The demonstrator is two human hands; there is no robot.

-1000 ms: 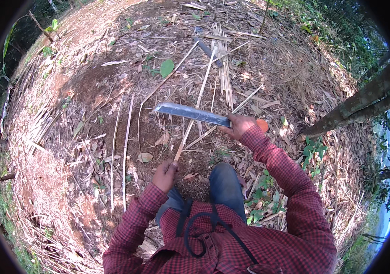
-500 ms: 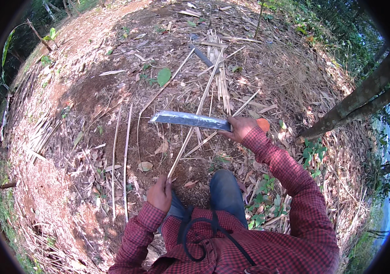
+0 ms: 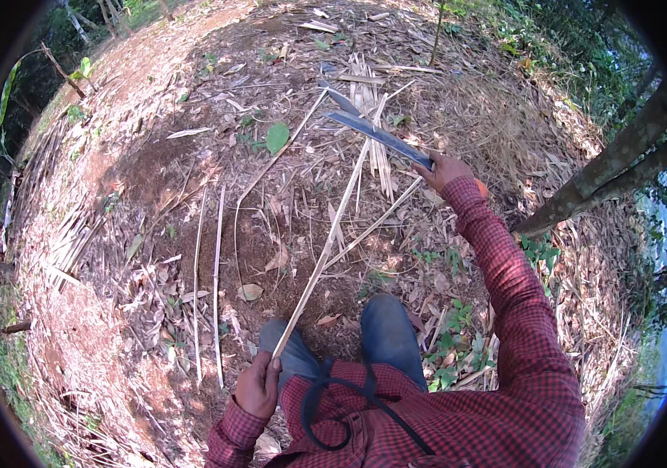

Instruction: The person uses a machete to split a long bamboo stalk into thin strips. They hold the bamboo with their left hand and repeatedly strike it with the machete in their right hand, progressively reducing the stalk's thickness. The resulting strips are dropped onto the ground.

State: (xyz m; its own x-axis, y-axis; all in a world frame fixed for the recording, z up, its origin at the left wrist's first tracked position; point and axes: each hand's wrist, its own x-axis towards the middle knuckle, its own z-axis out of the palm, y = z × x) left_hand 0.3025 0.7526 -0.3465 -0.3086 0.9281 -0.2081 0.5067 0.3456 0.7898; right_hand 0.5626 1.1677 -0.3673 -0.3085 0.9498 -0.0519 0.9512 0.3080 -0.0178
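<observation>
My left hand (image 3: 257, 387) is closed on the near end of a long pale split-bamboo strip (image 3: 321, 253), which slants away up and right. My right hand (image 3: 444, 171) grips a machete (image 3: 384, 139) with its dark blade pointing left and away; a bit of orange handle shows behind the hand. The blade crosses the strip near its far end, and I cannot tell whether they touch. Beyond the blade lies a dark, flat, blade-like piece (image 3: 339, 99), partly hidden. A bundle of flat pale strips (image 3: 381, 168) lies on the ground beneath the machete.
Two thin strips (image 3: 217, 288) lie on the leaf-strewn ground at left. Another strip (image 3: 376, 222) slants in front of me. A tree trunk (image 3: 606, 183) leans in at right, above green weeds (image 3: 454, 347) beside my knee. A pile of split pieces (image 3: 76, 242) lies far left.
My right hand has moved away and to the right, carrying the machete along toward the strip's far end. My left hand has drawn back toward me with the strip.
</observation>
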